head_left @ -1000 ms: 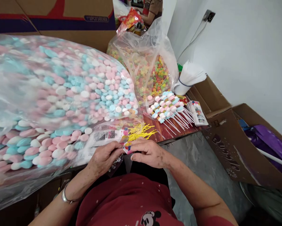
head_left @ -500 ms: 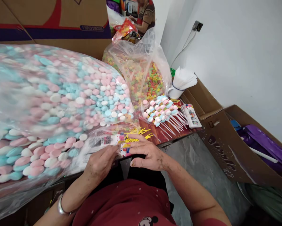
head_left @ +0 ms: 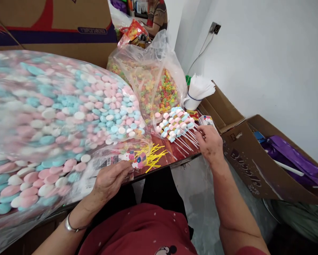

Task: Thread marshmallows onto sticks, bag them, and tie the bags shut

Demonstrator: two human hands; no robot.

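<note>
My left hand (head_left: pixel 112 179) is nearly closed, and its thumb and fingers pinch a small clear wrapper (head_left: pixel 139 161) with bright spots. The wrapper is at the near edge of the table (head_left: pixel 167 162), just left of the yellow ties (head_left: pixel 155 156). My right hand (head_left: pixel 211 143) is off to the right, by the ends of the candy sticks (head_left: pixel 176 123). Its fingers are bent and partly curled. I can't tell if it has hold of a stick or touches nothing.

The sticks lie close together. If I pull one too fast, I think the others could roll or come along with it. They are near the edge, so a bump from my wrist might knock some onto the floor (head_left: pixel 184 184). The pile of wrappers (head_left: pixel 206 120) is just past my right hand, and my knuckles could push it over the edge too.

The wrapper looks thin. If I pinch too hard, it may crumple. If I drag it right, it could sweep the ties away. The big bag (head_left: pixel 68 106) on the left might slump onto my left arm.
</note>
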